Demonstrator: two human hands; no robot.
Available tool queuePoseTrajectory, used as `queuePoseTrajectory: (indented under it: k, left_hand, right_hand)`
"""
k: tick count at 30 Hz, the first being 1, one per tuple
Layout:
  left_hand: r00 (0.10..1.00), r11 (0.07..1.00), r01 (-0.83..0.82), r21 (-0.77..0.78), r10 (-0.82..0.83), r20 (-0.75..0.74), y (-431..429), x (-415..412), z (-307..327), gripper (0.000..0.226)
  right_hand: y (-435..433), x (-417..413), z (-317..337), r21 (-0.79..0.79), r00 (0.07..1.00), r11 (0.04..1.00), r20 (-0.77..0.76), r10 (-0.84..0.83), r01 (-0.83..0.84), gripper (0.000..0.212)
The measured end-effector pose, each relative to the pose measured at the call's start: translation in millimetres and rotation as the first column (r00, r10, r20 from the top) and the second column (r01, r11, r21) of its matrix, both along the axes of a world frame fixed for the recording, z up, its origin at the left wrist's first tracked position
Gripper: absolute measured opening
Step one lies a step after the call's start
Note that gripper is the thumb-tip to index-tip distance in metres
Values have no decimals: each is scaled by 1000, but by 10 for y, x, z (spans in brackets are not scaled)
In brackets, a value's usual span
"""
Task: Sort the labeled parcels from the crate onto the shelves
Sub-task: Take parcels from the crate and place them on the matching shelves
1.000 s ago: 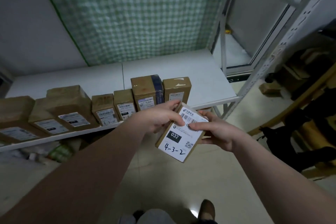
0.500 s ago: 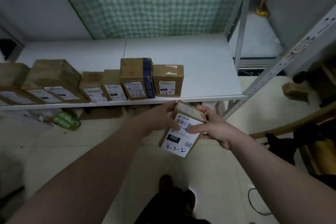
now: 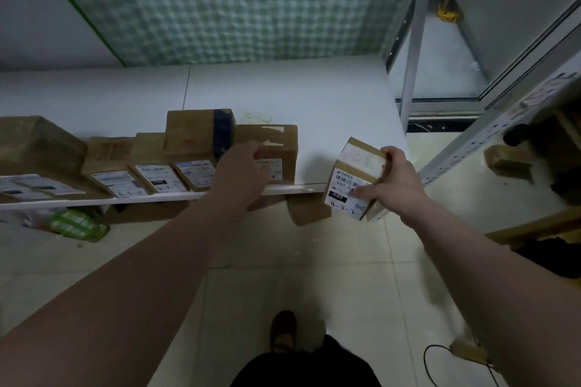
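My right hand (image 3: pixel 394 184) grips a small cardboard parcel (image 3: pixel 353 176) with a white label marked 032 and 4-3-2, held at the front right edge of the white shelf (image 3: pixel 330 110). My left hand (image 3: pixel 242 171) reaches to the rightmost parcel in the row (image 3: pixel 279 148) and touches its front, fingers curled over the label. A row of several labelled cardboard parcels (image 3: pixel 151 163) stands along the shelf's front edge to the left.
A metal shelf upright (image 3: pixel 412 50) stands right of the shelf board. More boxes (image 3: pixel 308 209) and a green packet (image 3: pixel 78 225) lie on the floor under the shelf. A cable (image 3: pixel 440 361) lies on the tiles at lower right. My shoe (image 3: pixel 283 328) shows below.
My left hand let go of the 4-3-2 parcel and moved up to the rightmost shelf parcel. My right hand carried the parcel right and up to the shelf edge.
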State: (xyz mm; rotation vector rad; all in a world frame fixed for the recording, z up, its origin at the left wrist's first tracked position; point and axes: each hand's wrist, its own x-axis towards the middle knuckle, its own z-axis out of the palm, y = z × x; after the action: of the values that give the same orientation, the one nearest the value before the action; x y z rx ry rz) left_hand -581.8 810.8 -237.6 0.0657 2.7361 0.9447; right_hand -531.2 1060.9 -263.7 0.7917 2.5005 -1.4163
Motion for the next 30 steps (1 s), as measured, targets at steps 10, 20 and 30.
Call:
queuePoseTrajectory:
  k: [10, 20, 30]
  left_hand:
    - [879, 873, 392, -292, -449, -163, 412, -153, -1104, 27]
    - [965, 962, 19, -271, -89, -246, 307, -62, -2040, 14]
    - [910, 855, 413, -313, -398, 113, 389, -180, -2352, 51]
  right_hand:
    - [61, -775, -1158, 222, 940, 927, -89, 330, -304, 99]
    - [111, -817, -1674, 79, 926, 952, -218, 307, -297, 118]
    - [51, -641, -2268, 45, 995, 998, -89, 50, -46, 101]
